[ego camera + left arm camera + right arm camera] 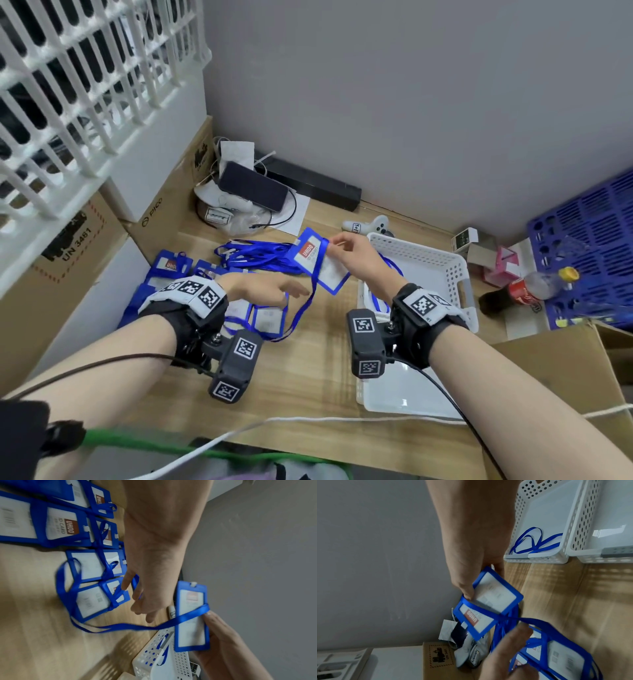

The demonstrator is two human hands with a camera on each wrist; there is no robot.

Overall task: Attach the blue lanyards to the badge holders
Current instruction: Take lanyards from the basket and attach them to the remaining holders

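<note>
My right hand (346, 246) holds a blue-framed badge holder (317, 265) up above the wooden table (308, 377). Its thumb (467, 592) presses a blue lanyard (301, 315) across the holder's face (494, 599). The lanyard hangs down in a loop to my left hand (274, 291), whose curled fingers (137, 601) have the strap running through them. Several more badge holders (65, 526) with straps lie on the table under and left of that hand. A heap of loose lanyards (253, 253) lies behind them.
A white perforated basket (459, 274) at the right holds one blue lanyard (534, 540); a second white tray (404, 394) sits in front of it. Cardboard boxes (68, 260) line the left. A phone (253, 186), a controller (370, 224), a cola bottle (520, 291) and a blue crate (589, 246) stand behind.
</note>
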